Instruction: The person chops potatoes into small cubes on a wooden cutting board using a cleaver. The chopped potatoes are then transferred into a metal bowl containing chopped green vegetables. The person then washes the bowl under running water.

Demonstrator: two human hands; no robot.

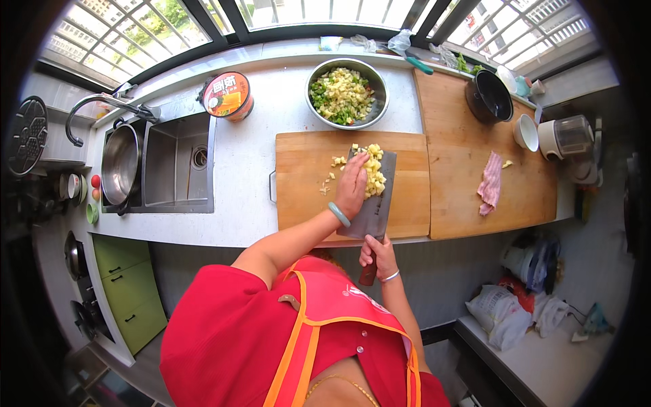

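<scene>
My right hand [380, 257] grips the dark handle of a cleaver [374, 216], its wide blade lying over a wooden cutting board [305, 203]. Pale yellow diced pieces [375, 178], possibly potato, are heaped on the blade. My left hand [352, 185], with a green bangle at the wrist, lies flat against the left side of this heap. A few loose cubes [338, 161] and scraps are on the board left of the fingers. Behind the board stands a steel bowl [380, 114] containing similar yellow cubes and chopped green pieces, with some red bits.
An instant noodle tub [229, 95] stands left of the bowl, beside a sink [178, 198] with a steel pot [120, 165]. On a second wooden board [452, 193] at right are a pink cloth [490, 185], black pot [489, 99] and white bowl [526, 133]. A grinder-like appliance [564, 137] stands beyond.
</scene>
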